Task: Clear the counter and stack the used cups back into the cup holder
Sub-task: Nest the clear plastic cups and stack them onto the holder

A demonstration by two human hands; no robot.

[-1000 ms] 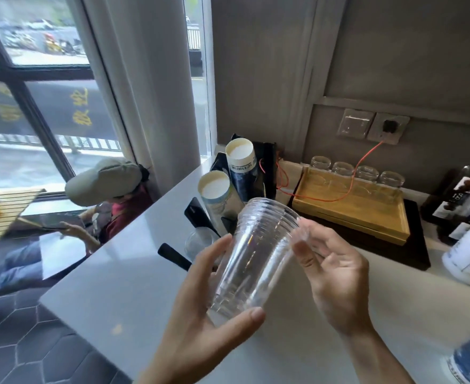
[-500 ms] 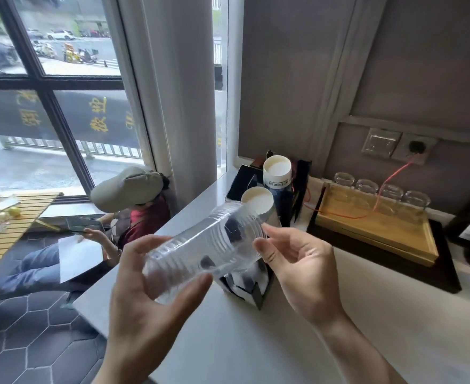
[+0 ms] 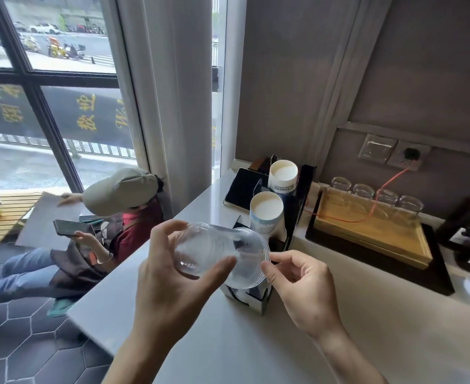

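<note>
Big windows look out past the desk's (image 3: 173, 342) left edge. Your left hand (image 3: 173, 275) holds the clear cups (image 3: 217, 250) tight, lying sideways, bottom to the left, open end to the right. Your right hand's fingers (image 3: 272, 273) pinch that rim. Just behind stands the cup holder (image 3: 297, 217), so tip the cups upright first.

1. A yellow wooden tray (image 3: 372, 234) sits on a black mat (image 3: 394, 266).
2. Four clear glass jars (image 3: 375, 194) line its far edge.
3. An orange cable (image 3: 389, 181) runs from a grey wall socket (image 3: 408, 155).
4. A black tablet (image 3: 242, 188) lies flat.
</note>
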